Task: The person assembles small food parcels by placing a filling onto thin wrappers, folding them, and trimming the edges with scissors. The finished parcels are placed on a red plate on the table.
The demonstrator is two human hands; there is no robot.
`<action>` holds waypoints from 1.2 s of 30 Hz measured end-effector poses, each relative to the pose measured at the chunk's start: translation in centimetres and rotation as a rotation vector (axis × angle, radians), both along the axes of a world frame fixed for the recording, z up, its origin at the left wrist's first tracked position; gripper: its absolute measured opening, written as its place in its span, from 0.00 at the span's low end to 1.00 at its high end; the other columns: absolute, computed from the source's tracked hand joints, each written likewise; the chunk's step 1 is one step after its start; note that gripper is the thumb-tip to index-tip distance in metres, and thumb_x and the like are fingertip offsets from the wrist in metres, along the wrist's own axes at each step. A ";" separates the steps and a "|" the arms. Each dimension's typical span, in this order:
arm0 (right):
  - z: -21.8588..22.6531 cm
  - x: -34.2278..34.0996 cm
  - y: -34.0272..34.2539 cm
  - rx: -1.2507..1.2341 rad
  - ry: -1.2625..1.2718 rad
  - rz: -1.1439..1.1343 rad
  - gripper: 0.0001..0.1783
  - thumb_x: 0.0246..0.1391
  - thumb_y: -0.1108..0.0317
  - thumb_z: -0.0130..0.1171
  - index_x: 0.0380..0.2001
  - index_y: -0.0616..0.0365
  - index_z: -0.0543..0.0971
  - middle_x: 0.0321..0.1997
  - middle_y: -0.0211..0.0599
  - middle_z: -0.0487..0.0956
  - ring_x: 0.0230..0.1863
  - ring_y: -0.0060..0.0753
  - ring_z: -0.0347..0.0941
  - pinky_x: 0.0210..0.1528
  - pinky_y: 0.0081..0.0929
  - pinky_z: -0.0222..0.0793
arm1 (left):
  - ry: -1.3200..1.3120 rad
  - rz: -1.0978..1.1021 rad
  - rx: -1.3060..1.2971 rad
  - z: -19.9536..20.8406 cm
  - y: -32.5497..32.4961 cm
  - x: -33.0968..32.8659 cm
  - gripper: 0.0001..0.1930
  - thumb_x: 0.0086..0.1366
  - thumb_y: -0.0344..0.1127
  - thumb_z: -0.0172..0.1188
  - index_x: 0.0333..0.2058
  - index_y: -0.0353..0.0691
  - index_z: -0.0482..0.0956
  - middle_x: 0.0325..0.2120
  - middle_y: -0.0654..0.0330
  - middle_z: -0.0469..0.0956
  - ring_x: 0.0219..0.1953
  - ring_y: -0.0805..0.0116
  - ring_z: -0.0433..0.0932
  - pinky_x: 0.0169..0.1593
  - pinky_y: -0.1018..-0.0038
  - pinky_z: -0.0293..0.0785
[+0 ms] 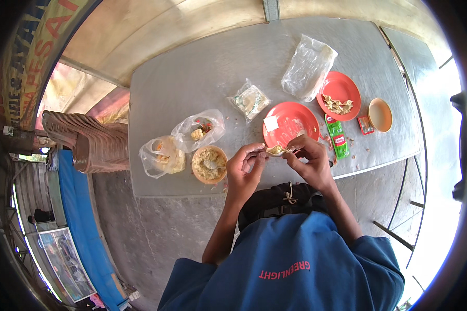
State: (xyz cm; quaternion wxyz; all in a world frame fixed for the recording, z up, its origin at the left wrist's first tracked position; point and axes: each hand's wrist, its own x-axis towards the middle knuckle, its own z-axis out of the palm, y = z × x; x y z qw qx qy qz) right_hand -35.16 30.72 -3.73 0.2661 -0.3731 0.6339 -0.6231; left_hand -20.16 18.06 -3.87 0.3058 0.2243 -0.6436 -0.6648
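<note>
Between my two hands, a small pale dumpling (pixel 276 150) with filling showing in its middle is held just over the table's near edge. My left hand (pixel 245 168) pinches its left end, and my right hand (pixel 311 161) grips the right end with closed fingers. Right behind them lies a red plate (pixel 301 116) bearing a square white wrapper (pixel 271 123) and some smears. Several folded dumplings (pixel 337 105) sit on a second red plate (pixel 349 85) farther right. Left of my hands stands a bowl of pale filling (pixel 208 165) with a spoon (pixel 210 164) in it.
Plastic bags of food (pixel 162 157) lie at the left, with a packet of wrappers (pixel 250 101) and a clear bag (pixel 308 65) farther back. Green sachets (pixel 338 139), a red packet (pixel 366 125) and a small bowl (pixel 380 115) are at the right. Stacked chairs (pixel 91 140) adjoin the grey table (pixel 176 78).
</note>
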 end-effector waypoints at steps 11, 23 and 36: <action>0.0 1.7 -1.1 0.019 -0.049 0.050 0.08 0.54 0.76 0.66 0.37 0.64 0.78 0.38 0.35 0.81 0.37 0.22 0.79 0.39 0.21 0.77 | 0.049 -0.045 0.015 -0.7 -1.0 1.7 0.03 0.67 0.20 0.57 0.39 0.27 0.74 0.37 0.56 0.76 0.39 0.74 0.78 0.42 0.77 0.79; -0.6 4.4 -2.1 -0.030 -0.146 -0.085 0.08 0.55 0.75 0.67 0.36 0.64 0.79 0.36 0.33 0.82 0.36 0.20 0.79 0.36 0.21 0.76 | 0.140 -0.006 -0.017 -2.1 -2.3 2.1 0.10 0.70 0.23 0.56 0.48 0.28 0.76 0.45 0.55 0.78 0.43 0.70 0.79 0.48 0.74 0.78; -0.2 7.4 -4.1 0.156 0.192 -0.089 0.17 0.53 0.73 0.67 0.47 0.60 0.80 0.44 0.38 0.77 0.36 0.29 0.77 0.33 0.24 0.74 | 0.135 -0.095 0.830 -4.9 -5.5 3.2 0.12 0.74 0.31 0.52 0.52 0.32 0.73 0.46 0.53 0.80 0.45 0.66 0.83 0.50 0.72 0.83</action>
